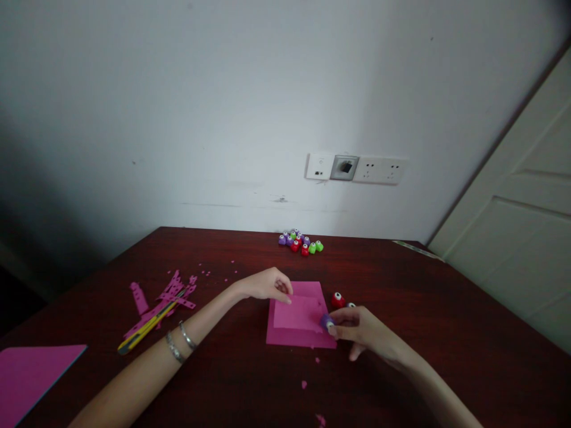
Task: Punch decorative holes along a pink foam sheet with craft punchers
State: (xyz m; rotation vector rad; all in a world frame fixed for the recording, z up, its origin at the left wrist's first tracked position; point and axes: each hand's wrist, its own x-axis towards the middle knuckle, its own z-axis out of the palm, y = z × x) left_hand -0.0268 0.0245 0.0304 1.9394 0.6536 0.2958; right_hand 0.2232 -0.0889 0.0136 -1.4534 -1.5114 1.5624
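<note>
A small pink paper sheet lies over a larger pink sheet in the middle of the dark red table. At its upper left edge, my left hand pinches the small sheet between thumb and curled fingers. My right hand grips a purple paper punch with a white round top, at the small sheet's right edge. A small dark mark or hole shows near that sheet's upper right corner. Just beyond my right fingers stands a red punch, with another punch partly hidden behind the hand.
Several purple, red and green punches cluster near the wall. On the left lie punched pink strips and a yellow utility knife. A big pink sheet occupies the near left corner. Pink scraps dot the table.
</note>
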